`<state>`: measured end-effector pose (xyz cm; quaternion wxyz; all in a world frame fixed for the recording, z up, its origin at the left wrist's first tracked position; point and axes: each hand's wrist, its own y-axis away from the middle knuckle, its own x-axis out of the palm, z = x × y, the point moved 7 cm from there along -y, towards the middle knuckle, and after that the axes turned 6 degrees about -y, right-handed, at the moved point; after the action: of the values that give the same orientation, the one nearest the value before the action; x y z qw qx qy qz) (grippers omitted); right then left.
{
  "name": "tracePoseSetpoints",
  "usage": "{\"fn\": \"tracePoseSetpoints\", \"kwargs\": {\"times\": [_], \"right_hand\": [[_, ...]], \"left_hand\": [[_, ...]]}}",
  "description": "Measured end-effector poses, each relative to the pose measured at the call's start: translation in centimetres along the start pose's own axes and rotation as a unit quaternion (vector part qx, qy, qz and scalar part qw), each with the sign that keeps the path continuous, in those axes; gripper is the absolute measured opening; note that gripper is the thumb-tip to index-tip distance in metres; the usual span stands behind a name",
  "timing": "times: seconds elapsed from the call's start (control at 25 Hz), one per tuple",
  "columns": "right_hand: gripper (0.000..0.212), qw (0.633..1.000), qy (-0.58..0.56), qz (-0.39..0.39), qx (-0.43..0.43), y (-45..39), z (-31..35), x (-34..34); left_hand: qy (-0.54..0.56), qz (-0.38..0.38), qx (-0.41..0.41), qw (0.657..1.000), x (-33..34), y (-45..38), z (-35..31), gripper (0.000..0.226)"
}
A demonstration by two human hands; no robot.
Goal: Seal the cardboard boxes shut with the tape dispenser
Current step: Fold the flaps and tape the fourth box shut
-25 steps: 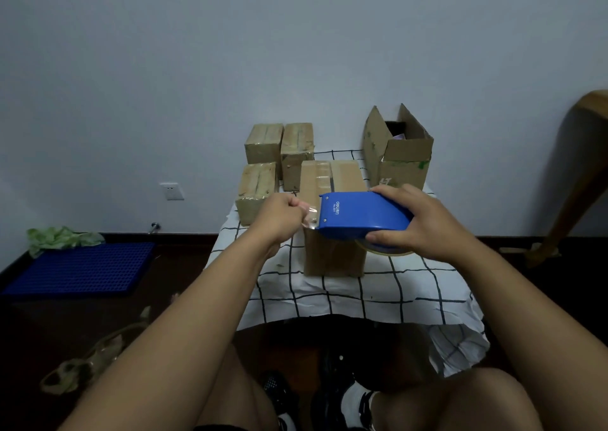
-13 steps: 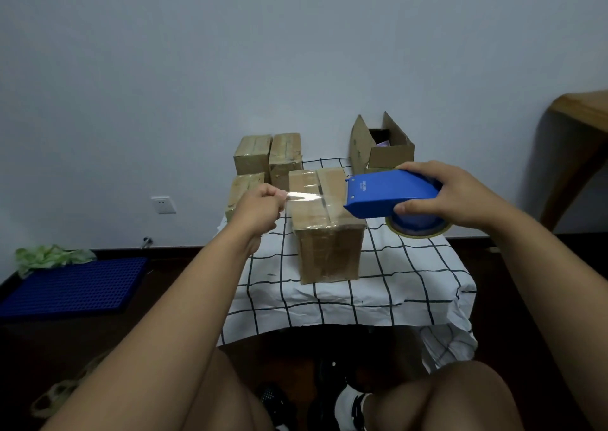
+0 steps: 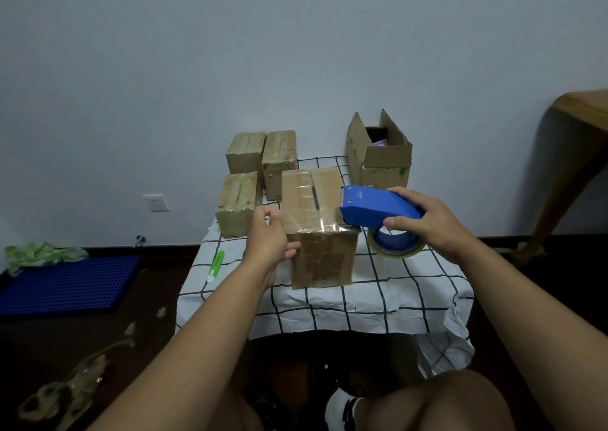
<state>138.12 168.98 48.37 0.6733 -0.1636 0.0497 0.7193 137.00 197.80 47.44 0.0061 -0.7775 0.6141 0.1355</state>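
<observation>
A closed cardboard box (image 3: 324, 259) stands in the middle of the checked tablecloth (image 3: 394, 299). A strip of clear tape (image 3: 316, 228) runs across its top near the front edge. My left hand (image 3: 266, 236) holds the tape's end against the box's left side, thumb on the front face. My right hand (image 3: 431, 226) grips the blue tape dispenser (image 3: 371, 206) at the box's right top edge, the tape roll hanging below it.
Three taped boxes (image 3: 245, 154) (image 3: 279, 160) (image 3: 235, 203) sit behind and left. An open box (image 3: 385, 164) stands back right. A green-white cutter (image 3: 215, 266) lies left on the cloth. Blue mat (image 3: 65, 285) and tape scraps (image 3: 72, 384) lie on the floor; wooden furniture (image 3: 566, 167) right.
Both hands came down from the air onto the box. The tape stretched between them now lies across the box top; my left hand moved to the box's left side, the dispenser to its right edge.
</observation>
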Motion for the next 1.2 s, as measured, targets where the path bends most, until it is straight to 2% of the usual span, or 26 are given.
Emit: {"fn": "tracePoseSetpoints", "kwargs": {"times": [0.12, 0.28, 0.44, 0.68, 0.88, 1.0, 1.2], "right_hand": [[0.069, 0.999, -0.034, 0.005, -0.003, -0.3, -0.3, 2.1], [0.062, 0.999, -0.025, 0.012, -0.02, -0.3, 0.9, 3.0], [0.061, 0.999, 0.041, -0.001, -0.034, 0.7, 3.2, 0.3], [0.051, 0.979, 0.192, 0.022, -0.07, 1.7, 6.6, 0.2], [0.059, 0.957, 0.278, 0.039, -0.07, 0.1, 7.8, 0.9], [0.055, 0.952, 0.294, 0.053, -0.07, -0.5, 8.0, 1.1], [0.057, 0.946, 0.312, 0.051, -0.071, -0.6, 8.1, 1.9]], "left_hand": [[-0.015, -0.02, 0.007, 1.0, -1.5, -0.5, -0.6, 0.016], [-0.037, -0.031, 0.025, 0.999, -3.8, -1.3, -1.1, 0.016], [-0.054, -0.037, 0.078, 0.995, -4.5, -2.0, -1.7, 0.019], [-0.082, -0.016, 0.085, 0.993, -3.3, -2.3, -1.1, 0.021], [-0.098, -0.04, 0.079, 0.991, -3.7, -2.7, -0.1, 0.017], [-0.099, -0.043, 0.072, 0.992, -3.9, -3.2, 0.5, 0.011], [-0.079, -0.042, 0.048, 0.995, -4.3, -4.2, 1.3, 0.018]]}}
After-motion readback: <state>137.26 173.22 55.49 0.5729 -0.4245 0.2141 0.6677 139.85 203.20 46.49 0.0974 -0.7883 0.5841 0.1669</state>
